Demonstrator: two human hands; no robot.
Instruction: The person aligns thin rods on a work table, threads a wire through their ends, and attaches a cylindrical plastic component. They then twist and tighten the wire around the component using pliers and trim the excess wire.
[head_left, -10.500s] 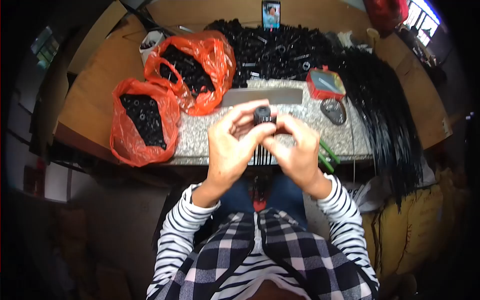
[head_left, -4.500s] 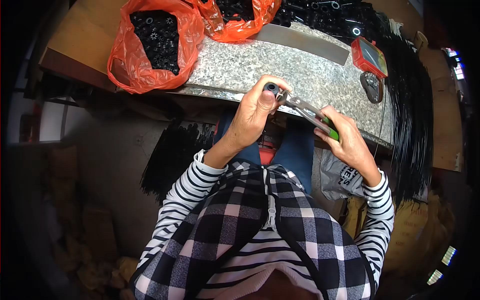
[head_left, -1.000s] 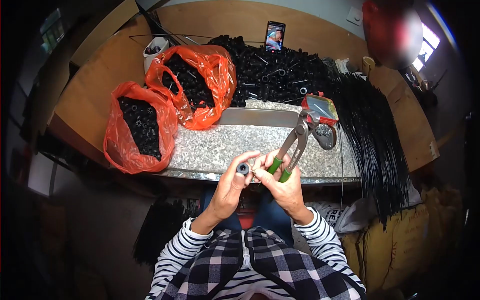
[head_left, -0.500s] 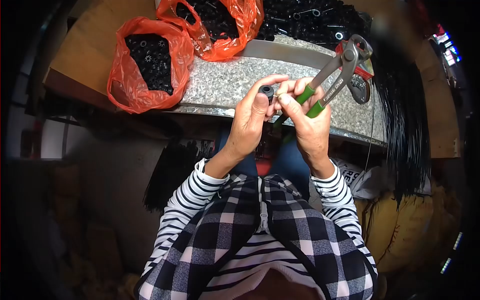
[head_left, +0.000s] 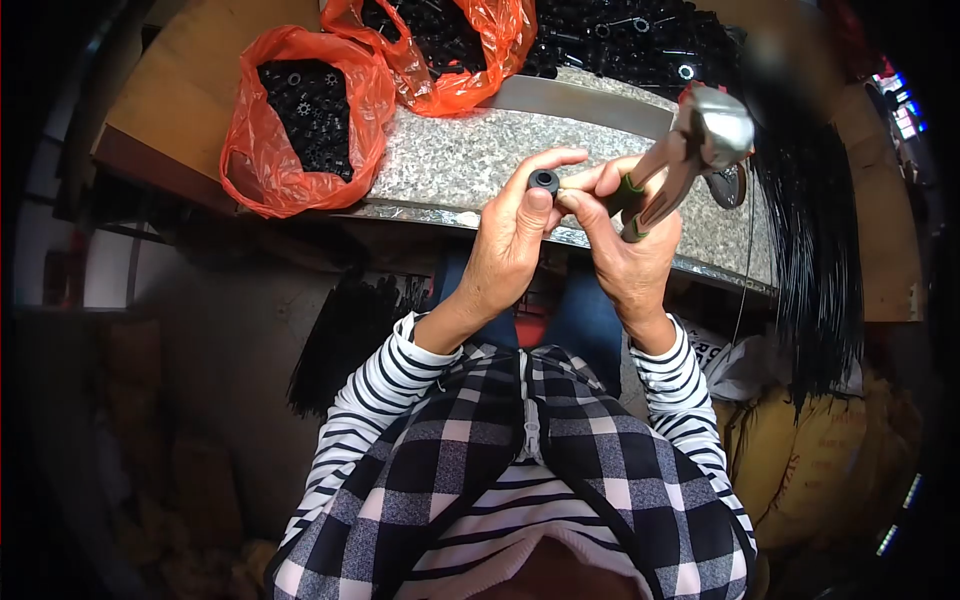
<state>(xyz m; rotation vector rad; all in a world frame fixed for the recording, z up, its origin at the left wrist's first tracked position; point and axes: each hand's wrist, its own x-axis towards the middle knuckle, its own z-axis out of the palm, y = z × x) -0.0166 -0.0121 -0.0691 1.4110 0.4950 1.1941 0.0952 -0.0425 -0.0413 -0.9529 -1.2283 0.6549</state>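
My left hand (head_left: 508, 235) pinches a small round black part (head_left: 543, 181) with a hole in its top, between thumb and forefinger. Right beside it, my right hand (head_left: 633, 245) has its thumb and forefinger pressed against the part's side; anything tiny between those fingertips is too small to make out. Green-handled pincers (head_left: 682, 160) lie in the same right hand, their metal head pointing up and away to the right, somewhat blurred. Both hands are over the front edge of the speckled stone slab (head_left: 450, 150).
Two red plastic bags, a nearer one (head_left: 378, 110) and a farther one (head_left: 515, 30), hold black parts. A metal strip (head_left: 580, 103) lies behind my hands, before a heap of black parts (head_left: 630, 50). Long black strands (head_left: 815, 270) hang at the right. A dark oval dish (head_left: 730, 187) sits near them.
Over the last half second the pincers' head has tilted toward the camera and right. My fingertips have closed in on the black part. Earlier, the pincers' jaws were at the part.
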